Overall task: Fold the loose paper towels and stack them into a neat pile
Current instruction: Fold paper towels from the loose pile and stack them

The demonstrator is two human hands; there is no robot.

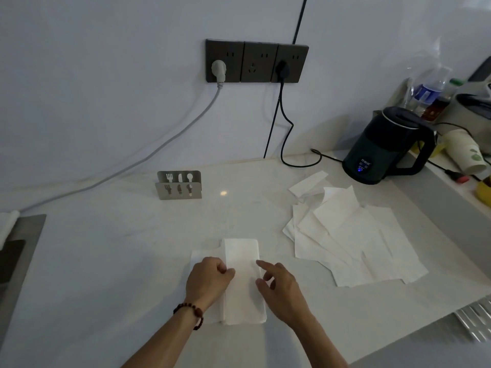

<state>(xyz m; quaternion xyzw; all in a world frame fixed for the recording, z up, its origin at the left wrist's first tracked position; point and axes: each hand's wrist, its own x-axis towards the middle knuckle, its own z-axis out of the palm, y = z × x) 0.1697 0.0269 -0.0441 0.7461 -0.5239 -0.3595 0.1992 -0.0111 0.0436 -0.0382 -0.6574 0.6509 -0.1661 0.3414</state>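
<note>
Head view, dim light. Pale marbled desk (132, 248) against a plain white wall (106, 75). On the wall, a dark triple socket panel (256, 63) with a grey plug (218, 68) at left and a black plug (281, 67) at right, cords trailing down to the desk. Near the wall, a metal napkin holder (179, 185) with fork, knife and spoon cut-outs, standing upright. At right, a dark electric kettle (389, 146) with a lit blue display; behind and beside it, a plastic water bottle (430, 88), a paper cup (463, 152) lying tilted, other clutter too blurred to tell. At far left edge, a grey metal sheet (24, 256). Loose paper towels (353, 235) spread in an overlapping heap on the right half of the desk, in front of the kettle. Folded paper towel (243, 282) lying as a long narrow strip at centre front, well apart from the heap, atop a wider flat sheet showing at its left. Left hand (208, 278), beaded bracelet (190, 313) at the wrist, fingers curled, pinching the strip's left edge. Right hand (279, 284) relaxed and part open, index finger extended, fingertips touching the strip's right edge, gripping nothing.
</note>
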